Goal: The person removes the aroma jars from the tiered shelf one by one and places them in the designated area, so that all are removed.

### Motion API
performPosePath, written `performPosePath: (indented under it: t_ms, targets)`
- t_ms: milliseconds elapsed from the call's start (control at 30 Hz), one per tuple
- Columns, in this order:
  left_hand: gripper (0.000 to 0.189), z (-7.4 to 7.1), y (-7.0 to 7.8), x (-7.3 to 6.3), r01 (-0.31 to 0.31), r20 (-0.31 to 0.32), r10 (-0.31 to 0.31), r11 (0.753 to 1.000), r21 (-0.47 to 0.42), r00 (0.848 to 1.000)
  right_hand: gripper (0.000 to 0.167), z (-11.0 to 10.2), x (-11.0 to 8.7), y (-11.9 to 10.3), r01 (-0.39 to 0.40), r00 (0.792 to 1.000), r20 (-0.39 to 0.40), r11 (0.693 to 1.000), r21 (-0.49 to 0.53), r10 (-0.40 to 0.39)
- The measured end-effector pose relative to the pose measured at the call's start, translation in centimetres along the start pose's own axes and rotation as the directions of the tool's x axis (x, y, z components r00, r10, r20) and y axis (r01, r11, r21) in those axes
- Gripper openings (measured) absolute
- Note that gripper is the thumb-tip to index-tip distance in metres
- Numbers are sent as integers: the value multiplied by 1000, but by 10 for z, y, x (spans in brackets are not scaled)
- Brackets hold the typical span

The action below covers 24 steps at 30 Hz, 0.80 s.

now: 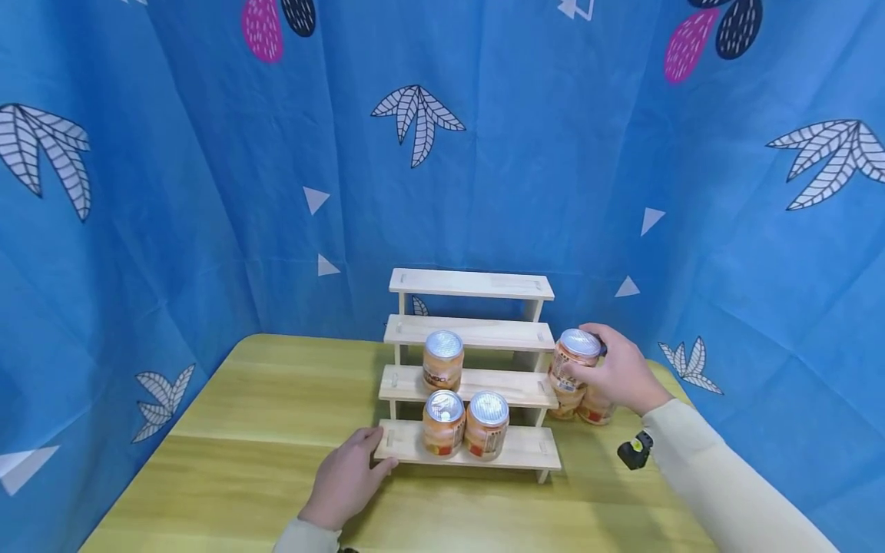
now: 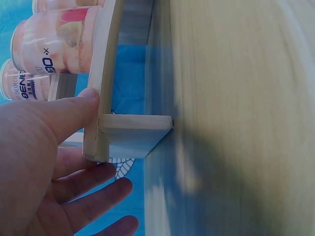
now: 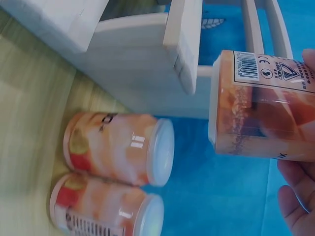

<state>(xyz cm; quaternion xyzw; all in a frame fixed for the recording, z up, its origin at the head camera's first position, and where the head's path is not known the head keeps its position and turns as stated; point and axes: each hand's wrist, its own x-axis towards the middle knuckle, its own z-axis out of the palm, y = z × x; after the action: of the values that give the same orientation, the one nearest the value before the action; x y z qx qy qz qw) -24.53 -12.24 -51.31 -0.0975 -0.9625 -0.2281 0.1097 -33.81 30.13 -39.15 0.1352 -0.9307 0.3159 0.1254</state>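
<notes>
My right hand (image 1: 622,372) grips an orange can (image 3: 236,118), fingers and thumb wrapped around its side; it hangs upright in the air, silver lid up, just beyond the right side of the wooden stand (image 1: 470,283). Below it, 2 more cans (image 3: 118,147) stand side by side on the tabletop (image 1: 276,399). My left hand (image 1: 346,480) holds the left end of the lowest of 4 shelves, thumb on the board (my other fingers reach past its end). On that lowest shelf 2 upright cans (image 1: 443,430) sit next to each other, and 1 can (image 1: 442,370) stands on the shelf above. A blue patterned cloth (image 1: 525,153) hangs behind everything.
</notes>
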Motion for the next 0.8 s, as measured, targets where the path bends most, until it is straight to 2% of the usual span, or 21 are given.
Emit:
performPosePath:
  t_ms: [133, 400, 800]
  targets:
    - [65, -2, 0, 3, 4, 7, -4, 1000, 1, 1000, 82, -8, 0, 7, -21, 1000, -9, 1000, -3, 21]
    - [65, 0, 0, 1, -6, 32, 6, 1000, 0, 999, 88, -20, -10, 27, -119, 992, -31, 993, 9, 120]
    - [65, 1, -1, 0, 2, 13, -2, 1000, 17, 1000, 77, -37, -9, 56, -156, 974, -169, 988, -14, 151]
